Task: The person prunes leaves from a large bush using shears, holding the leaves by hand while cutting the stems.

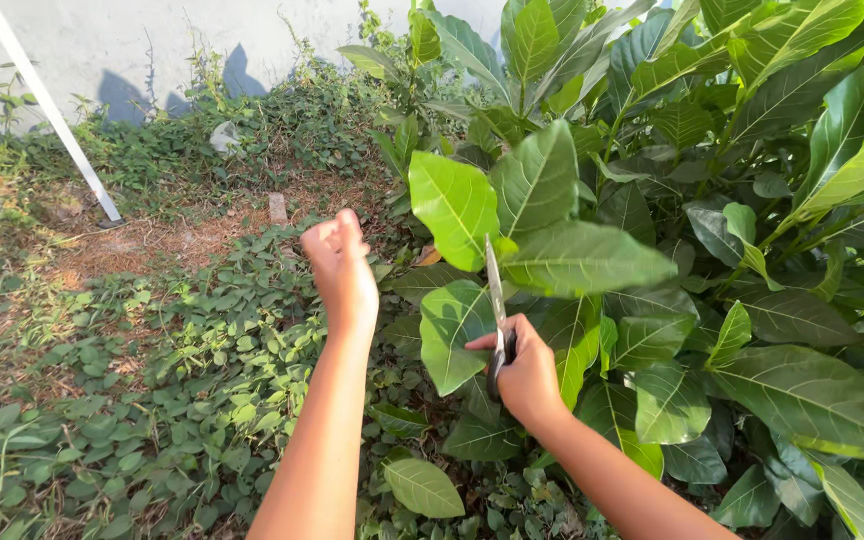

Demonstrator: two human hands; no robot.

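- Right hand is gripping scissors, blades pointing up into broad green leaves.
- Left hand is hovering, fisted, holding nothing I can see.

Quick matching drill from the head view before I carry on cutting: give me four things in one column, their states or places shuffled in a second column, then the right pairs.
Things:
1. left hand
2. right hand
3. scissors
4. white pole

States or places:
A. slants down to the ground at far left
B. blades point up among the big leaves
C. closed in a fist, holding nothing that shows
D. gripping the dark handles

Pairs: 1-C, 2-D, 3-B, 4-A
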